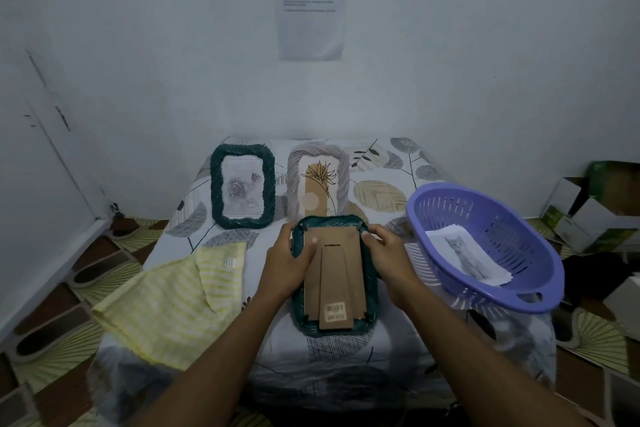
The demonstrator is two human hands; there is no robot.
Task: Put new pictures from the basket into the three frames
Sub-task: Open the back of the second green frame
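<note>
Two bare forearms are extended from the bottom edge toward the middle of a table (381,350) covered with a leaf-patterned cloth. A dark green woven frame (371,288) is laid face down between the hands, with its brown backing board (341,236) and folding stand (336,284) turned up; a barcode label (335,309) is seen at the near end of the stand. The left hand (285,267) is clamped on the frame's left rim, with the thumb pressed on the backing board. The right hand (388,260) is closed on the far right corner of the same frame, its fingers curled over the rim.

Beyond it, two more frames are placed side by side at the far end of the table: a second green frame (216,191) holding a rose picture, and a pale grey frame (294,177) holding a line drawing of a plant (whether they lean or lie flat cannot be told). A purple basket (485,204) is set at the right edge of the table, tilted, with a cat picture (467,255) lying on top of other sheets inside it. A yellow cloth (173,291) is spread at the left. A printed sheet (311,7) is fixed to the wall above, its text too blurred to be read.
</note>
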